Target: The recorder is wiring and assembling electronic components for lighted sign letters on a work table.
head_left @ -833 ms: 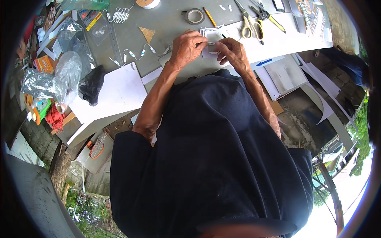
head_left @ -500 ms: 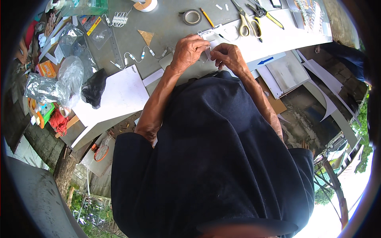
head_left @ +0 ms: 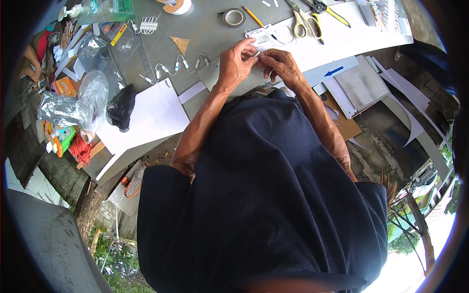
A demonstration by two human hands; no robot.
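Observation:
Both my hands are close together over the near edge of the grey table. My left hand (head_left: 235, 64) is closed, with its thumb and forefinger pinching near a small white piece. Its fingertips meet those of my right hand (head_left: 282, 66), also closed in a pinch with the other fingers curled. What lies between the fingertips is too small to make out. Just beyond them is a small white frame-like piece (head_left: 264, 36) with thin wire. To the left, a string of small white modules on wire (head_left: 168, 70) runs along the table toward my left hand.
Beyond my hands lie a roll of black tape (head_left: 234, 18), a pencil (head_left: 251, 16), scissors (head_left: 304, 24) and yellow-handled pliers (head_left: 332, 13). Plastic bags (head_left: 93, 95) and a white sheet (head_left: 146, 110) occupy the left. Another person's hand (head_left: 30, 68) shows far left.
My left hand has turned, its fingers now reaching up and its thumb toward the right hand. The fingertips have come together. The whole view has shifted slightly.

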